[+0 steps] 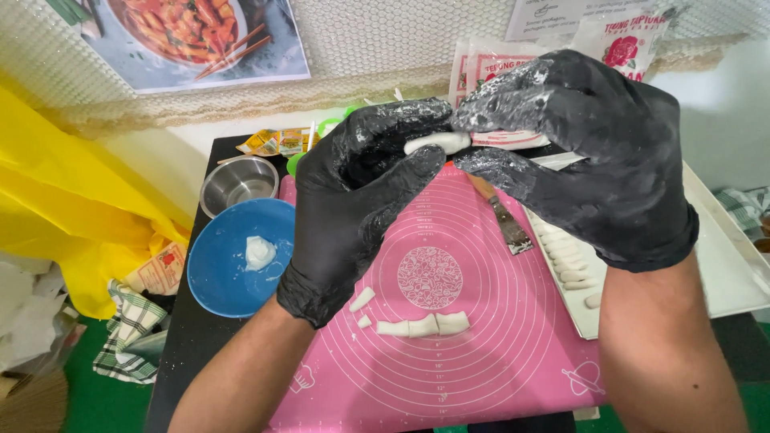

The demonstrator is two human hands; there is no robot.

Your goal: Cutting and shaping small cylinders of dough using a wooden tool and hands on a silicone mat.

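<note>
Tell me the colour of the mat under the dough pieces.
Pink, with white concentric circles. The mat shows in the head view, below the gloved hands.

we see black gloves on the left hand [353,208] and right hand [593,152], dusted white, around a white dough piece [437,143]. the mat [481,353] is pink with white concentric rings. the bowl [228,273] is blue, the small bowl [238,183] silvery, the cloth [132,329] green-and-white checked, the plastic sheet [64,192] yellow.

Mat [481,361] front open – dough pieces [423,325] centre, knife [505,220] right.
</note>
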